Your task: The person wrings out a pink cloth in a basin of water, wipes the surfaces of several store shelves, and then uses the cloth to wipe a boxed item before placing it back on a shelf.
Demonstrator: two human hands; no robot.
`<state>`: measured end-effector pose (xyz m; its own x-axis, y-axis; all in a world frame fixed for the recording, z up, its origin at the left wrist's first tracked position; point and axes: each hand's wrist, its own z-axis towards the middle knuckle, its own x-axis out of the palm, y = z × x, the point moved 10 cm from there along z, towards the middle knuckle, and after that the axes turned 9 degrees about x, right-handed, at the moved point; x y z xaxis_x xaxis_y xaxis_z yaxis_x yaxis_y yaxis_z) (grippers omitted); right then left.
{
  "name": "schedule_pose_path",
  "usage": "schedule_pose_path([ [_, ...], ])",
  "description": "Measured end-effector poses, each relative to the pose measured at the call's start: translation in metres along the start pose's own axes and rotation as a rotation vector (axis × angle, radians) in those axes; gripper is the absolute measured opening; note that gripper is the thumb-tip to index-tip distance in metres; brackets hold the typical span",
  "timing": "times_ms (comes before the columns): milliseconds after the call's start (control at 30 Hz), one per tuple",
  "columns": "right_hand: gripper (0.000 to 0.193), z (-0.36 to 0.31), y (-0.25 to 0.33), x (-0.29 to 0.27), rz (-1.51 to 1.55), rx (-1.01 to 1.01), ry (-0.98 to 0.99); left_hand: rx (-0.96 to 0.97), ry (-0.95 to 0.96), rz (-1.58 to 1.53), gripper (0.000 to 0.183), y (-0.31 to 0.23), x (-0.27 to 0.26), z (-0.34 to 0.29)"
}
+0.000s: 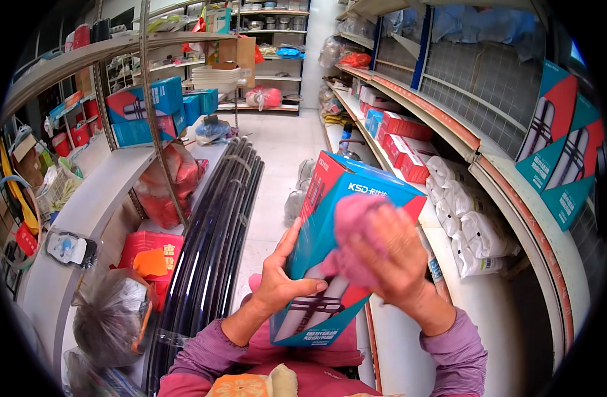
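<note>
Left grip [280,276] clamps tall, tilted carton [318,233], teal and red, bottle-pictured; right grip [401,259] clasps bunched pink cloth [353,228].

Smooth printed carton [320,221], matt pink cloth [356,241].
Carton appears to be cardboard, faces flat with a light sheen; cloth looks soft, its weave too blurred to tell. Dark tubes [207,241]: smooth, high gloss; whether plastic or glass cannot be told. Grey bag [111,321]: thin, creased, see-through plastic. Red bag [164,188]: plastic, wrinkled and shiny. White pouches [482,235]: crinkled film, glossy highlights. Right-hand shelving [449,129]: painted metal, smooth. Slotted post [150,86]: dull metal, perforated. Floor [277,149]: pale, smooth, faint sheen. Purple sleeves [457,351]: matt fabric, wrinkled.
</note>
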<state>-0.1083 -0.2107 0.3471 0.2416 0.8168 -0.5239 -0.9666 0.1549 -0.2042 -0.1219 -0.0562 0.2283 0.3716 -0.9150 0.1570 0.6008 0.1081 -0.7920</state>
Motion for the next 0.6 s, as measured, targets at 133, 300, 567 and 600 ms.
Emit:
schedule_pose_path([
  [133, 0.032, 0.035, 0.014, -0.006, -0.047, -0.054, -0.067, 0.077, 0.015, 0.153, 0.105, -0.005, -0.005, -0.004],
  [300, 0.030, 0.041, 0.078, 0.039, -0.048, -0.338, 0.144, 0.068, 0.152, 1.775, 0.077, 0.014, 0.023, -0.011],
  [567, 0.034, 0.082, 0.018, -0.038, -0.026, -0.263, -0.167, 0.088, 0.076, 0.227, 0.107, 0.002, 0.009, -0.012],
  [600, 0.034, 0.087, 0.004, -0.057, 0.009, -0.210, -0.252, 0.113, 0.062, 0.210, 0.110, -0.005, 0.007, -0.012],
])
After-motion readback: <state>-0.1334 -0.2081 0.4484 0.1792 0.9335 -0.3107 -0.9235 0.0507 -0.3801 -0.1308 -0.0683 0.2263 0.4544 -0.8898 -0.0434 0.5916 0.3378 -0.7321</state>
